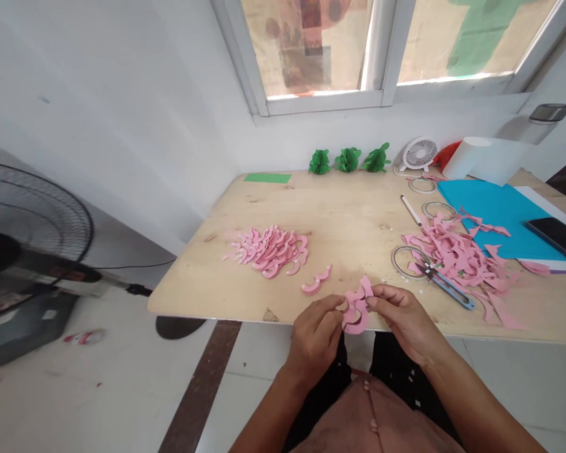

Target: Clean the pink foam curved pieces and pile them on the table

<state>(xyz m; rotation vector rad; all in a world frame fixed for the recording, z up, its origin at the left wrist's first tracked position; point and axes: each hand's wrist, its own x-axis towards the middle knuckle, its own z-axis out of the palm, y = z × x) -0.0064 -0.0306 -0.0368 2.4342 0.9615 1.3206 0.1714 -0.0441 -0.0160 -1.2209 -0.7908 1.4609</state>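
Between my two hands, at the table's front edge, are curved pink paper cutouts (pixel 356 324). My left hand (pixel 317 333) pinches them from the left side. Thumb and fingers of my right hand (pixel 399 309) are closed on the right side of the same pink paper. Just beyond my left hand lies a loose wavy pink cutout (pixel 317 280). Farther left sits a heap of curved pink cutouts (pixel 271 250). To the right of my right hand, blue-handled thread snips (pixel 446 286) rest against a pile of pink paper scraps (pixel 457 251).
Green paper ornaments (pixel 348 160) and a small white fan (pixel 419 154) stand along the wall. A green paper strip (pixel 267 178) lies at the back left. Rolls of tape (pixel 422 184), a marker (pixel 410 210), blue sheets (pixel 504 217) and a phone (pixel 559 238) occupy the right.
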